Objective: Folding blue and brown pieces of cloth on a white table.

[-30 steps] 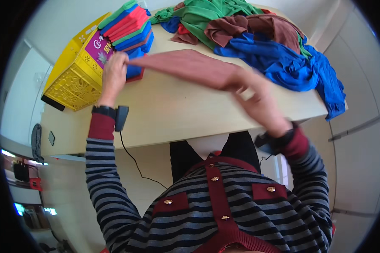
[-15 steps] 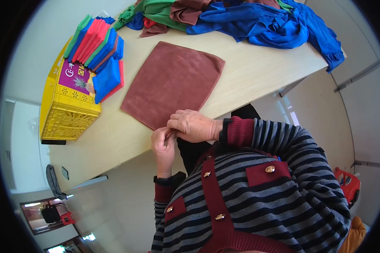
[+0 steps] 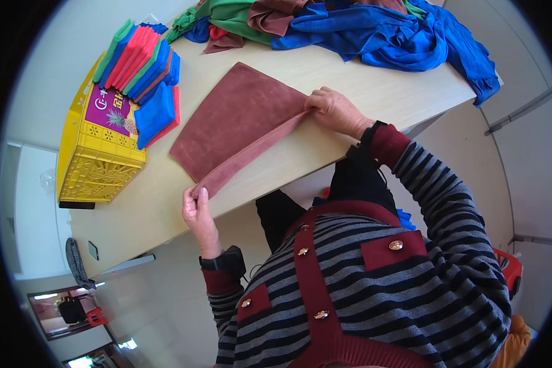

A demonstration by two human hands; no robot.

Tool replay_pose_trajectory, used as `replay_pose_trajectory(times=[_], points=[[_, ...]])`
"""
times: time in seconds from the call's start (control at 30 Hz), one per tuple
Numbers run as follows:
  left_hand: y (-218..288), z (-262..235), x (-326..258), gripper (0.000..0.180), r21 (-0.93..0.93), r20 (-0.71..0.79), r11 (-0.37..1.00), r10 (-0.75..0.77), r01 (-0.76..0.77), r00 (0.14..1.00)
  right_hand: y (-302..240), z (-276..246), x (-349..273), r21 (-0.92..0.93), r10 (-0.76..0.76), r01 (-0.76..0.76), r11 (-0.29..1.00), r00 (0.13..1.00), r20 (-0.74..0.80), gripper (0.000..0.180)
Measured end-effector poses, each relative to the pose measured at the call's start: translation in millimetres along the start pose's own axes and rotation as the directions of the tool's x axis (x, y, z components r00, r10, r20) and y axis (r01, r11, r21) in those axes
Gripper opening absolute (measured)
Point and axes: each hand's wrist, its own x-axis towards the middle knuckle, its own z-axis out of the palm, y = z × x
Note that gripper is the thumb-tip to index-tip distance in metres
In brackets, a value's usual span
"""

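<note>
A reddish-brown cloth (image 3: 242, 119) lies spread on the pale wooden table (image 3: 380, 101). Its near edge is lifted and turned over, so a strip of the hem shows. My left hand (image 3: 199, 214) pinches the near left corner between thumb and fingers at the table's front edge. At the right corner, my right hand (image 3: 337, 112) grips the same cloth, fingers closed on the edge. The edge runs fairly straight between the two hands.
At the left stands a yellow plastic crate (image 3: 104, 165) with folded red, blue and green cloths (image 3: 138, 61) stacked by it. A heap of loose blue cloths (image 3: 374, 37), with green and brown ones, lies along the far side. A phone (image 3: 93, 250) rests near the left corner.
My hands were together at the cloth's near corner. The right hand has moved right and away to the other corner, the left slightly left, and the near edge is now turned up.
</note>
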Motion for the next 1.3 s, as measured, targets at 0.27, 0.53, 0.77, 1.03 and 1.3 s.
replay_pose_trajectory(times=[0.27,0.53,0.77,1.03,1.3], points=[[-13.3,2.8,13.6,0.008,-0.196,-0.081,0.979,-0.074,0.056,0.994,0.9,-9.0,3.2,0.227,0.272,-0.296,0.928,0.953,0.132,0.013],[-22.0,-2.2,17.1,0.009,-0.274,-0.087,0.958,-0.117,0.090,0.989,-6.4,-10.9,0.3,0.332,0.165,-0.186,0.925,0.982,0.090,0.025],[-34.4,-9.8,18.2,0.014,-0.240,-0.057,0.967,-0.099,0.083,0.993,-13.7,-8.0,6.1,0.245,0.056,-0.071,0.967,0.996,0.068,0.027],[-25.7,-3.6,14.5,0.008,-0.223,-0.096,0.972,-0.097,0.074,0.991,-15.8,-2.1,11.6,0.110,-0.052,0.046,0.993,0.997,0.056,0.023],[-23.8,-4.5,11.2,0.007,-0.144,-0.128,0.988,-0.075,0.056,0.989,-6.3,-5.8,13.2,0.072,-0.080,0.073,0.995,0.992,0.100,0.012]])
